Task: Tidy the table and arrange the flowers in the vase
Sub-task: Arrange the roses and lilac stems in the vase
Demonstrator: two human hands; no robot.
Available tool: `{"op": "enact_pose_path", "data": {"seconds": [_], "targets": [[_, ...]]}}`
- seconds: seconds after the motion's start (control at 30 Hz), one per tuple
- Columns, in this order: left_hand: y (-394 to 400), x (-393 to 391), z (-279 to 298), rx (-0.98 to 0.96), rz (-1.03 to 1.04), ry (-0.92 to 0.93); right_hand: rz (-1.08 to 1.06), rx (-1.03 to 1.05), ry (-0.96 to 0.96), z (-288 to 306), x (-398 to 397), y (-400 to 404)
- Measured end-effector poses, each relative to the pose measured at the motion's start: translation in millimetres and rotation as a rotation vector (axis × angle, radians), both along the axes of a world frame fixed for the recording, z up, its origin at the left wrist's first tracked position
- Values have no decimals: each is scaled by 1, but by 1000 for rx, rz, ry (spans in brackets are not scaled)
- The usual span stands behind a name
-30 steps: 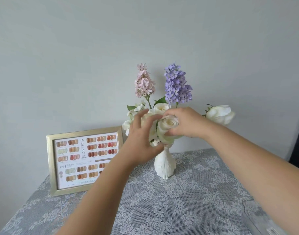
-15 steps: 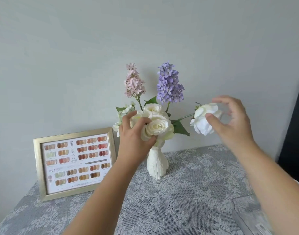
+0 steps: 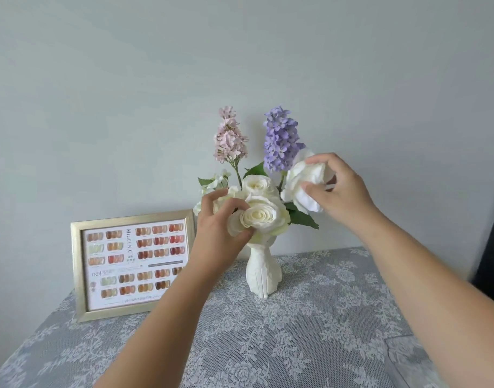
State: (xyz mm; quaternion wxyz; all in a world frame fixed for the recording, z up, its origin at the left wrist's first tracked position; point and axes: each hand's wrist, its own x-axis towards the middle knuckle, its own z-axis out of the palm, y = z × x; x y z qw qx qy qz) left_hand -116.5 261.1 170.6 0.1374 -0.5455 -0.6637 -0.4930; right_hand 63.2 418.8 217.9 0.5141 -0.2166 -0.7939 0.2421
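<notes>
We see a white vase [image 3: 264, 271] standing upright on the desk [image 3: 310, 331], which is covered by a grey lace cloth, with the bouquet rising from its narrow neck. Our left hand [image 3: 218, 233] curls its fingers [image 3: 236, 204] around the cream rose [image 3: 258, 217] at the front of the bunch, just above the vase mouth; this bloom faces toward us. Our right hand [image 3: 339, 191] pinches the white rose [image 3: 303, 182] on the right side of the bouquet, thumb and fingers closed on its petals; the head tilts up and to the left, close beside the purple lilac spike [image 3: 281, 138]. That purple spike and the pink lilac spike [image 3: 230, 135] both stand near vertical, long axes pointing up against the wall, the pink one to the left. A second cream rose [image 3: 257, 184] sits between the stems. Left of the vase, a gold picture frame [image 3: 77, 271] holding a colour chart leans upright, well apart from the vase.
</notes>
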Motion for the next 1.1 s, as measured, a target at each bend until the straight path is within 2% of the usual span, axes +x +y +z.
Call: {"op": "enact_pose_path", "data": {"seconds": [0.23,0.43,0.5,0.6,0.73,0.83,0.9,1.0,1.1], "targets": [[-1,-7,4,-11,12,-17,43,83,-345,35,-23,4],[1,-4,4,-27,-24,-6,-2,6,-670,27,-35,11],[2,-2,3,-32,-18,8,6,-5,-709,18,-38,13],[3,-3,3,-26,-18,23,47,-70,-592,13,-33,16],[3,-7,3,-26,-43,-2,334,-384,-394,9,-14,17],[3,-9,1,-28,-51,-8,436,-552,-250,-11,-9,17],[2,-9,-1,-25,-47,-6,384,-543,-135,-29,-11,14],[2,-7,-3,-17,-30,-1,262,-400,4,-52,-16,11],[2,-1,-4,-23,-6,5,219,-340,68,-57,-26,6]]}}
